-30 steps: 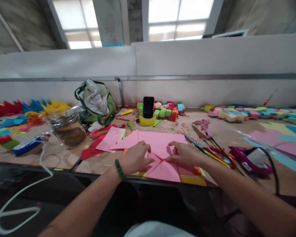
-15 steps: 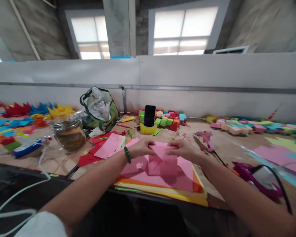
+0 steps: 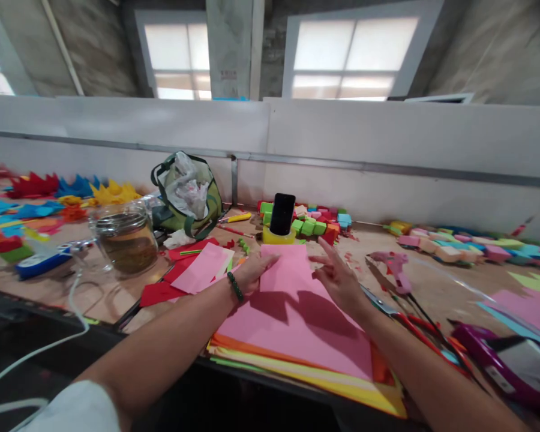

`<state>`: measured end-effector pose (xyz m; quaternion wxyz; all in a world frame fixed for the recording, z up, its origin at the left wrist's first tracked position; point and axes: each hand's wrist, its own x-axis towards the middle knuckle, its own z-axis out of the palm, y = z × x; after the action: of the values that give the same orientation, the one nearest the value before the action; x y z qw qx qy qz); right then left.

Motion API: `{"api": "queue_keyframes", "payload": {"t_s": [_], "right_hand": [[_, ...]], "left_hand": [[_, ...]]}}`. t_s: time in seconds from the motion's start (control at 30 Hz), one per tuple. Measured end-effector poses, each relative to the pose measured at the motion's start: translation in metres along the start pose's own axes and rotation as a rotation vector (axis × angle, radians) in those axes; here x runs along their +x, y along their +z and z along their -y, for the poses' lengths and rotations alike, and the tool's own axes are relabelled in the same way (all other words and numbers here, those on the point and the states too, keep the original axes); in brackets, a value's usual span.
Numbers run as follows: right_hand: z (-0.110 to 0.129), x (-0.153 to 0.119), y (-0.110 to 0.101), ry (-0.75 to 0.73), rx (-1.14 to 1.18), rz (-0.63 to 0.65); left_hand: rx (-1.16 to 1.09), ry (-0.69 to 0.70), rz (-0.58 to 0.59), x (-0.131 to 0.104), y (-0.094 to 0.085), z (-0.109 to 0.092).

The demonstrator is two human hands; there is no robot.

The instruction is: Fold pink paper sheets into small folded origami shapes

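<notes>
A small rectangle of pink paper (image 3: 284, 270) stands out at the back of a stack of coloured sheets, over a larger pink sheet (image 3: 297, 336). My left hand (image 3: 251, 275), with a green bead bracelet at the wrist, pinches the rectangle's left edge, thumb on top. Just right of its other edge is my right hand (image 3: 339, 279), fingers apart and holding nothing. Orange and yellow sheets (image 3: 360, 390) show under the pink one. Scissors with red handles (image 3: 414, 324) lie by my right forearm, partly hidden.
A black phone (image 3: 282, 213) leans upright in a yellow tape roll (image 3: 278, 236), with several coloured paper blocks behind. Left are a glass jar (image 3: 125, 243), a green bag (image 3: 193, 192) and pink paper strips (image 3: 201, 269). A pink glue gun (image 3: 396, 267) and purple device (image 3: 504, 360) lie right.
My right hand has let go of the pink paper and opened to its right. My left hand still holds the paper, which has moved up on the stack. The view has shifted, showing the scissors.
</notes>
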<state>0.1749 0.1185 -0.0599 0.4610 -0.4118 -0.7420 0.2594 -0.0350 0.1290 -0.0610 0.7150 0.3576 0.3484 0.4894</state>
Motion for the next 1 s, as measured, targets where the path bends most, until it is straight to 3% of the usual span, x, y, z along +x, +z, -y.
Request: {"api": "queue_keyframes", "payload": {"t_s": [0.13, 0.2, 0.43, 0.57, 0.67, 0.77, 0.9, 1.0], "right_hand": [[0.003, -0.007, 0.001, -0.034, -0.109, 0.201], [0.007, -0.008, 0.003, -0.016, -0.059, 0.241], [0.000, 0.000, 0.003, 0.150, 0.312, 0.041], [-0.008, -0.001, 0.004, 0.140, 0.294, -0.050], [-0.011, -0.001, 0.005, 0.139, 0.283, -0.091], [-0.011, 0.000, 0.006, 0.151, 0.305, -0.128], [-0.004, -0.001, 0.007, 0.176, 0.337, -0.133], [0.005, -0.003, 0.006, 0.233, 0.433, -0.015]], "left_hand": [[-0.034, 0.038, -0.035, 0.002, -0.001, 0.000], [-0.033, 0.035, -0.020, -0.001, 0.002, 0.001], [-0.062, -0.026, 0.126, -0.007, 0.004, -0.008], [0.075, 0.113, 0.159, -0.010, -0.001, -0.011], [0.179, 0.231, 0.262, -0.011, -0.004, -0.010], [0.204, 0.217, 0.341, -0.011, -0.006, -0.009], [0.374, 0.225, 0.286, -0.008, -0.006, -0.006], [0.442, 0.225, 0.226, -0.007, -0.005, -0.004]]}}
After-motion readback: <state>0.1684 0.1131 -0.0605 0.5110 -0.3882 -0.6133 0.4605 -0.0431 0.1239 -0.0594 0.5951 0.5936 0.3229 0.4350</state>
